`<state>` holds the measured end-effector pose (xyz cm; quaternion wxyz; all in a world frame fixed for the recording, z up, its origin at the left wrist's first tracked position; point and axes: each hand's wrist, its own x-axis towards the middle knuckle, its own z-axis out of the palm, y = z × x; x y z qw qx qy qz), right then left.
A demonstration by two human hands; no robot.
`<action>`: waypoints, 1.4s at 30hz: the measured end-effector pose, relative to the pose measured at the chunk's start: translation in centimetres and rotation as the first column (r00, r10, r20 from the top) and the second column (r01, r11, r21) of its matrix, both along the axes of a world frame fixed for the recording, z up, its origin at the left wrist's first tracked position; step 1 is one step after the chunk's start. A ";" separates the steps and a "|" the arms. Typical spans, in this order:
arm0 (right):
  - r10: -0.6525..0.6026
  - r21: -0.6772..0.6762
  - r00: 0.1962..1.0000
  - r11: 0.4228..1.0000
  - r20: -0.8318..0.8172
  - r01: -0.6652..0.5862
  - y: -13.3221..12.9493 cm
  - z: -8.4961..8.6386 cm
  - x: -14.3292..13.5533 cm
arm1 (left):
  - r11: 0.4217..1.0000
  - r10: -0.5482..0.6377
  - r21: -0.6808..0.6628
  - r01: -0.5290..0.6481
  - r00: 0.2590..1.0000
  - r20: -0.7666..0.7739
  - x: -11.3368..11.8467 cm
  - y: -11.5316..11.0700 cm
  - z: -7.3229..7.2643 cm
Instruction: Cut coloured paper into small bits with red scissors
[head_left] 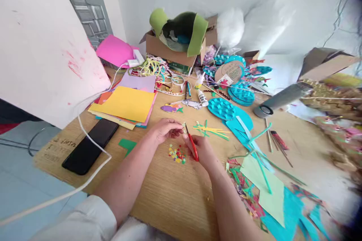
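My right hand (204,151) is closed around a pair of red-handled scissors (193,147), its blades pointing up and away from me. My left hand (167,131) pinches a small pale piece of paper (184,125) right at the blades. Just below both hands lies a little heap of coloured paper dots (177,155) in yellow, red and green. Thin green and yellow paper strips (216,131) lie crossed to the right of the scissors. Beyond the hands rests a purple paper fish (170,108) with an orange and green part.
Coloured paper sheets (128,102) are stacked at left, beside a black phone (91,146) with a white cable across it. Glue bottles (202,98) stand farther back. Blue egg-carton pieces (221,109), a grey tumbler (283,99) and paper scraps (249,197) crowd the right side.
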<state>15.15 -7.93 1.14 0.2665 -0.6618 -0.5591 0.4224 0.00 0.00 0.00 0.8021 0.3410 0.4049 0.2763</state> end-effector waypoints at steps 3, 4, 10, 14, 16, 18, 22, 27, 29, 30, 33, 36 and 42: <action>0.014 0.001 1.000 1.000 -0.008 -0.014 0.0 0.0 0.0 | 1.000 0.012 0.010 -0.013 1.000 0.016 0.0 0.2 -0.1; 0.020 -0.003 1.000 1.000 -0.013 -0.020 0.0 0.0 0.0 | 1.000 0.015 0.013 -0.016 1.000 0.020 0.0 0.2 -0.1; 0.042 -0.044 0.998 0.998 -0.041 -0.044 -0.1 0.1 -0.1 | 0.999 0.011 0.039 -0.013 0.999 0.036 0.0 0.1 -0.1; 0.031 -0.046 0.998 0.998 -0.046 -0.033 -0.1 0.3 -0.2 | 0.999 -0.005 0.051 0.002 0.999 0.044 0.0 0.1 -0.3; 0.025 -0.057 0.999 0.998 -0.048 -0.028 -0.1 0.4 -0.2 | 0.999 -0.008 0.053 0.005 0.999 0.049 0.0 0.1 -0.4; 0.019 -0.071 0.998 0.997 -0.058 -0.023 -0.1 0.6 -0.2 | 0.999 -0.009 0.053 0.006 0.998 0.054 0.0 0.2 -0.5; 0.014 -0.075 0.998 0.997 -0.063 -0.019 -0.1 0.7 -0.2 | 0.999 0.000 0.032 -0.002 0.998 0.070 -0.1 0.3 -0.5; 0.016 -0.107 0.991 0.994 -0.132 -0.030 -0.1 0.6 0.0 | 1.000 0.005 0.003 -0.005 0.998 0.056 -0.2 0.3 -0.2; 0.019 -0.115 0.990 0.993 -0.143 -0.035 -0.1 0.6 0.0 | 1.000 -0.011 0.010 0.010 0.999 0.046 -0.2 0.2 0.0; 0.017 -0.117 0.990 0.993 -0.137 -0.033 -0.2 0.6 0.0 | 1.000 -0.019 0.015 0.018 0.999 0.043 -0.3 0.2 0.0; 0.012 -0.118 0.994 0.993 -0.111 -0.025 -0.2 0.7 0.1 | 0.999 -0.034 0.025 0.033 0.999 0.037 -0.3 0.2 0.2; 0.011 -0.121 0.993 0.992 -0.115 -0.025 -0.1 0.6 0.1 | 0.999 -0.024 0.028 0.023 0.999 0.035 -0.3 0.3 0.1; 0.032 -0.126 0.993 0.991 -0.110 -0.046 -0.1 0.5 0.1 | 0.999 0.031 0.026 -0.032 0.999 0.043 -0.3 0.3 0.0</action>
